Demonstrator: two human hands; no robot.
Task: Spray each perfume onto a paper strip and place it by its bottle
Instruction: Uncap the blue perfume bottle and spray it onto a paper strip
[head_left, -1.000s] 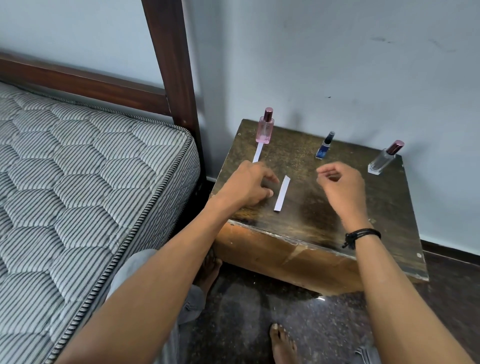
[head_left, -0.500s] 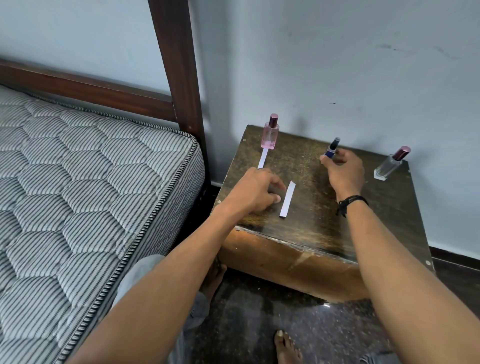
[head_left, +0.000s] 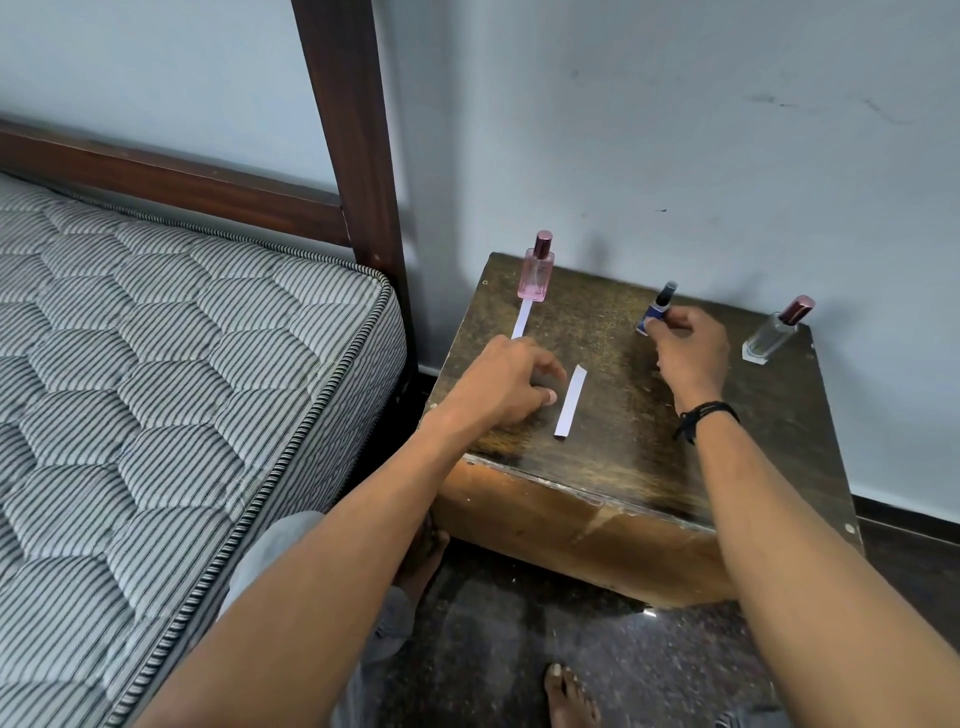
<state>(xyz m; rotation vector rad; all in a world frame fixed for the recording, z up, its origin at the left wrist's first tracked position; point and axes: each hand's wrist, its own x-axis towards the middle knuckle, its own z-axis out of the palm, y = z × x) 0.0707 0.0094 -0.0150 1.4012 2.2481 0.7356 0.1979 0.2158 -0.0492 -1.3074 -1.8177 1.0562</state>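
- Wooden table (head_left: 613, 467), dark worn top, centre-right of frame, against a pale wall (head_left: 675, 130).
- Pink bottle (head_left: 536, 273) upright at the table's upper-left corner, dark red cap on.
- White paper strip (head_left: 522, 325) lies flat just below the pink bottle, top end at the bottle's base, lower end hidden by the left hand.
- Second strip (head_left: 570, 400) lies flat mid-table, slightly tilted, just right of the left hand, not touching it as far as visible.
- Left hand (head_left: 506, 387) rests on the tabletop, fingers curled loosely, thumb tip near the second strip; nothing held in it that shows.
- Blue bottle (head_left: 655, 312) upper middle of the table, black cap, leaning a little to the right.
- Right hand (head_left: 688, 351) has fingertips pinched round the blue bottle's lower body; clamped on it. Bottle base looks on or very near the tabletop, cannot tell which.
- Black cord bracelet (head_left: 704, 415) on the right wrist.
- Clear bottle (head_left: 776, 332) at the upper-right corner of the table, dark red cap, well apart from both hands, no strip by it.
- Quilted striped mattress (head_left: 156, 389) fills the left of frame; dark wooden bed post (head_left: 353, 130) stands upper centre-left, between mattress and table.
- Bare foot (head_left: 569, 699) on dark floor, bottom centre.
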